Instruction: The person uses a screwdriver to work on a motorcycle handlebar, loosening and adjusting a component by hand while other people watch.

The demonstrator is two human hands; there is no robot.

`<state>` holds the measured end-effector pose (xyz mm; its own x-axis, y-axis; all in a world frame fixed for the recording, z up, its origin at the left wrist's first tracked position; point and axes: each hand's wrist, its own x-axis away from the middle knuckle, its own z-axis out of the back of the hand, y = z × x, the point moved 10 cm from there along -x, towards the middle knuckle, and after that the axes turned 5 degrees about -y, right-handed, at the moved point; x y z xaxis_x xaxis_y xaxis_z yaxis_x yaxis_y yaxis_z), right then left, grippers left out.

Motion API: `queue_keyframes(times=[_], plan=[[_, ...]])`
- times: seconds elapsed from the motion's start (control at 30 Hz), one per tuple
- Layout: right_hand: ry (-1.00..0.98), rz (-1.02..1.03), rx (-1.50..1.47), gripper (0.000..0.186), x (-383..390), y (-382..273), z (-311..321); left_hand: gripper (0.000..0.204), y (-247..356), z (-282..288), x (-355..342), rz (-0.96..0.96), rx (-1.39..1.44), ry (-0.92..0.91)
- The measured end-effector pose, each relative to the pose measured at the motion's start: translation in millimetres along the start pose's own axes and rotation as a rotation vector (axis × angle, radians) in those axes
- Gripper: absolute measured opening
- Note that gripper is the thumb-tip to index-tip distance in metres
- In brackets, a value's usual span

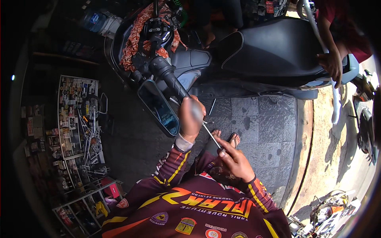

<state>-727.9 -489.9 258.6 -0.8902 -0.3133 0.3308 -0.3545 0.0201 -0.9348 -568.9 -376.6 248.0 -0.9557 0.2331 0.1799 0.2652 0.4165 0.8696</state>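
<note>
A scooter's handlebar grip (174, 83), black and ribbed, slants down toward me. My left hand (189, 121) is closed around its lower end, and a grey rounded piece shows blurred by the fingers. In my right hand (239, 163) is a screwdriver (211, 135) with a thin metal shaft. Its tip end reaches up to the underside of my left hand; the exact contact is hidden. Most of the handle is covered by my fingers. Just left of my left hand hangs the rear-view mirror (160, 109).
The scooter's black seat (274, 47) stretches right, where another person's hand (332, 65) hangs beside it. Orange patterned cloth (133, 39) lies around the handlebar centre. Shelves of packaged parts (73, 119) stand left. Dark tiles (274, 131) cover the floor.
</note>
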Motion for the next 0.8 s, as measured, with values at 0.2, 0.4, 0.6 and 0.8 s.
queue_keyframes(times=[0.2, 0.4, 0.6, 0.8], plan=[[0.186, 0.155, 0.804, 0.055, 12.9, -33.4, 6.6, 0.036, -2.0, 1.6, 5.3, 0.009, 0.029, 0.020], [0.235, 0.049, 0.172, 0.040, 16.7, -11.6, 9.3, 0.049, -3.6, -6.2, 1.8, 0.027, 0.064, -0.006], [0.149, 0.148, 0.013, 0.033, 13.8, -8.0, 9.8, 0.066, -17.9, -13.2, 39.7, 0.152, 0.105, -0.099], [0.140, 0.091, -0.225, 0.036, 11.8, -5.1, 6.6, 0.031, -32.1, -21.2, 81.4, 0.148, 0.016, -0.099]])
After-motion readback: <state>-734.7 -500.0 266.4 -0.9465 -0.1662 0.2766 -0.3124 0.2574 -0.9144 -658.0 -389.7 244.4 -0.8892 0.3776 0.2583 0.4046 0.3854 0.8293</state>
